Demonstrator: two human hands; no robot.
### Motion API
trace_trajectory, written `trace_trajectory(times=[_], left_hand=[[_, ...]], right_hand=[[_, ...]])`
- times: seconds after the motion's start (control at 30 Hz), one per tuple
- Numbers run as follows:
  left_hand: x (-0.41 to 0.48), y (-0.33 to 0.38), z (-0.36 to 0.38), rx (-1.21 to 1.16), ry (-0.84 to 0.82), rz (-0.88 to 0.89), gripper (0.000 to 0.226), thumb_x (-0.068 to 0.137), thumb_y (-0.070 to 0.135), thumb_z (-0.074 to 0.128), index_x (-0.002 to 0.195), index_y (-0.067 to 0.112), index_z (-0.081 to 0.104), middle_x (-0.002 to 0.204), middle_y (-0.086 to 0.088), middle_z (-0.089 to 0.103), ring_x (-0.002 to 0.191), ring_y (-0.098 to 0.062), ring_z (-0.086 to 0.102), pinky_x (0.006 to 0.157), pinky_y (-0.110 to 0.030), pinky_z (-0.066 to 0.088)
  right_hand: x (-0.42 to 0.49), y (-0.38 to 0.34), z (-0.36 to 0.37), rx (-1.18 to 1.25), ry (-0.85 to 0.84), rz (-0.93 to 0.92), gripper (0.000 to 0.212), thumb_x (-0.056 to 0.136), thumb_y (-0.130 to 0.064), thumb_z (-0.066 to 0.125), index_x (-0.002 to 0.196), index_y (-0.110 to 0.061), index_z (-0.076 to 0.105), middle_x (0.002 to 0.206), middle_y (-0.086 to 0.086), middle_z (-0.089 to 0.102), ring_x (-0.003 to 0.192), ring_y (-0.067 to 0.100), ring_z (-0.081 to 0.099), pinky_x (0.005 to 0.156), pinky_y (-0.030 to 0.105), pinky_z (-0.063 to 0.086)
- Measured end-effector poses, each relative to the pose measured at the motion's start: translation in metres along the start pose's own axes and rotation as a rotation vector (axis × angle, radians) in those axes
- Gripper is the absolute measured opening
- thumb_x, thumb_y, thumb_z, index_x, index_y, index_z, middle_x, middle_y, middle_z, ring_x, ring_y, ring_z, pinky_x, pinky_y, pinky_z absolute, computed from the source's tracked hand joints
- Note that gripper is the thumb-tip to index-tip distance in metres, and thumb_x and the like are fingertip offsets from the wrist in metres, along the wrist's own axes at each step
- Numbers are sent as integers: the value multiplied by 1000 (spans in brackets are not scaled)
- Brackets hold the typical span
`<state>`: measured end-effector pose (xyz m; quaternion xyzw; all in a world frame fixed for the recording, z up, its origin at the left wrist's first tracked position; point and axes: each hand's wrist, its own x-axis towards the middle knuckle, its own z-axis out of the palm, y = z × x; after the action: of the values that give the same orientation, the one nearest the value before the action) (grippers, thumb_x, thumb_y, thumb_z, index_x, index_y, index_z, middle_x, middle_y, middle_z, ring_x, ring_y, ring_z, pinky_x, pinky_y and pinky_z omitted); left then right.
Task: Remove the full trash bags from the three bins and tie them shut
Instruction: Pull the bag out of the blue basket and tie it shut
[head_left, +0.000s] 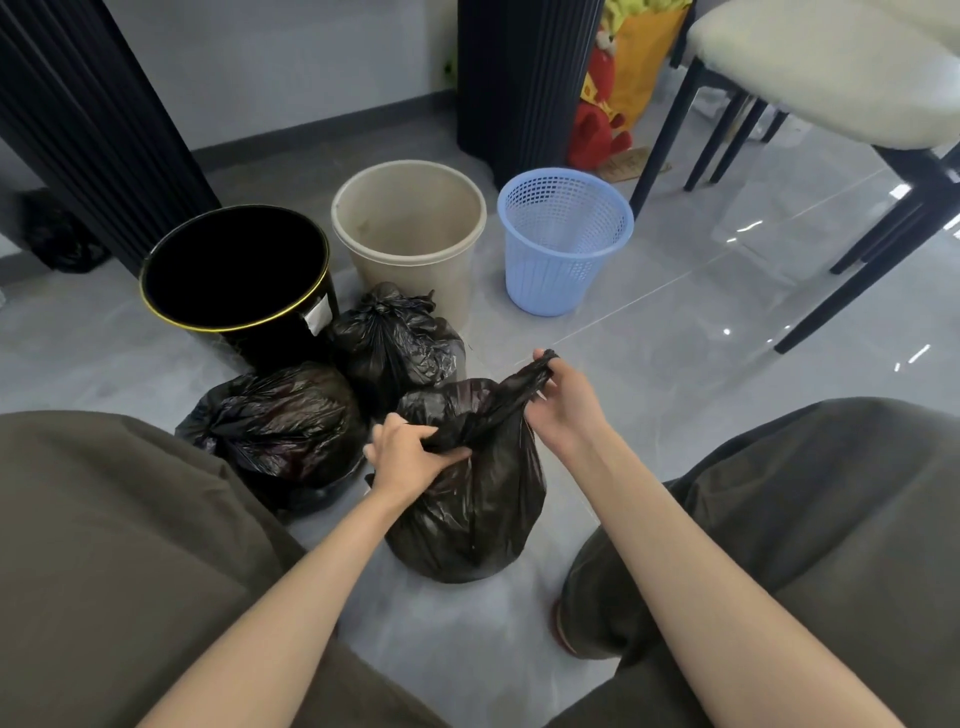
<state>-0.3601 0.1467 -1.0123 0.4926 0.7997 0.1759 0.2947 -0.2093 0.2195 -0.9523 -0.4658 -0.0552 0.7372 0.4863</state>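
Pinching a twisted ear of the glossy, crinkled bag (467, 509) with right hand (563, 405) — clutching bunched film with left hand (410, 454).

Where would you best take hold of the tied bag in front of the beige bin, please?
I would grip the tied bag by its knotted neck, coming from above: the neck stands up, gathered into a narrow bunch, while the body bulges wide and slack.
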Motion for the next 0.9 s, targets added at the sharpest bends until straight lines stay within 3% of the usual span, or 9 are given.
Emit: trace_trajectory(times=[0.13, 0.23, 0.4, 0.47, 0.53, 0.57, 0.73, 0.8, 0.9], left_hand=[[7, 0, 0, -174, 2, -92, 37, 65, 51, 78, 87, 22, 76, 101, -7, 63, 114, -29, 49, 94, -36, 34], [7, -1, 1, -213, 5, -125, 29, 66, 44, 78, 83, 21, 75, 102, -10, 66, 113, -30, 51, 95, -36, 33], [6, 1, -2, -254, -4, -161, 30, 68, 41, 78, 90, 22, 75, 103, -9, 67, 111, -28, 54, 97, -36, 36], [4, 2, -4, -278, -3, -185, 26, 70, 38, 76, 89, 21, 75, 102, -8, 68, 110, -28, 55, 100, -39, 37], [4, 4, -5, -282, 3, -212, 20, 71, 35, 75, 86, 21, 74, 98, -7, 69, 109, -28, 56, 102, -41, 37], [3, 5, -6, -284, 7, -222, 18, 72, 34, 75, 85, 21, 74, 96, -6, 70, 108, -27, 57, 102, -42, 38], [4, 5, -6, -372, -62, -247, 37, 55, 50, 73, 79, 23, 74, 91, -3, 73, 101, -25, 63, 99, -45, 43], [6, 2, -6, -419, -92, -236, 47, 48, 52, 73, 84, 21, 75, 88, -3, 73, 95, -24, 65, 95, -43, 48], [5, 3, -8, -511, -149, -220, 26, 72, 25, 77, 92, 9, 74, 78, 0, 68, 84, -18, 65, 78, -29, 52]], right_hand=[[2, 0, -9, 23, -51, -42, 29, 96, -13, 31, 99, -4, 58, 88, 9, 53, 83, 19, 52, 87, 30, 43], [3, 14, -26, -272, -20, -97, 40, 84, -23, 41, 117, -8, 56, 112, 2, 59, 109, 16, 50, 105, 35, 34], [-2, 38, -64, -713, 20, -189, 16, 79, -22, 56, 92, -17, 48, 83, -1, 50, 79, 13, 49, 70, 25, 42], [-1, 48, -79, -836, 9, -170, 70, 72, -49, 65, 131, -22, 39, 116, -2, 53, 110, 15, 51, 96, 30, 42], [-1, 55, -88, -1005, -31, -205, 119, 58, -67, 75, 150, -30, 10, 152, -14, 18, 143, 12, 17, 120, 37, 14], [-2, 56, -91, -1151, -74, -243, 124, 58, -67, 75, 151, -29, 2, 149, -21, 1, 143, 6, -4, 119, 34, -2], [9, 46, -104, -1703, -219, -456, 122, 61, -70, 68, 146, -32, -11, 143, -21, -17, 134, 5, -24, 115, 38, -20], [22, 41, -105, -1798, -216, -517, 114, 61, -80, 49, 149, -31, -2, 149, -21, -2, 141, 12, -19, 113, 37, -23], [36, 39, -97, -1748, -298, -464, 68, 88, -56, 43, 147, -27, 27, 153, -8, 28, 147, 23, 5, 120, 38, -4]])
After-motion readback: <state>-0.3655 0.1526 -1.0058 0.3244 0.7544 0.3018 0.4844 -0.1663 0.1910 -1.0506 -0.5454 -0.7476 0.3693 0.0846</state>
